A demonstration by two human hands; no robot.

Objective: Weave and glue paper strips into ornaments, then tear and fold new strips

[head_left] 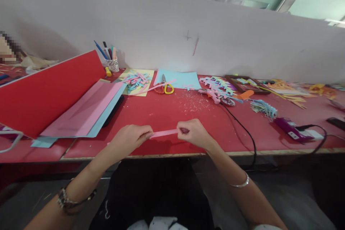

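Between my two hands a narrow pink paper strip (164, 133) is stretched nearly level, just above the red tabletop near its front edge. My left hand (134, 137) pinches the strip's left part between thumb and fingers. At the other end my right hand (193, 133) is closed round the strip in a fist, which hides that end. Beyond my hands lie scissors (169, 88) with a yellow and a red handle, partly on a light blue sheet (183, 78). Right of them rests a pink glue gun (211, 95) with a black cord.
A red folder (54, 93) leans open at left over pink sheets (86, 111). A cup (112, 65) of pens stands by the white partition (161, 28). Cut paper strips (136, 81) lie on a yellow sheet. A purple power strip (292, 129) sits at right.
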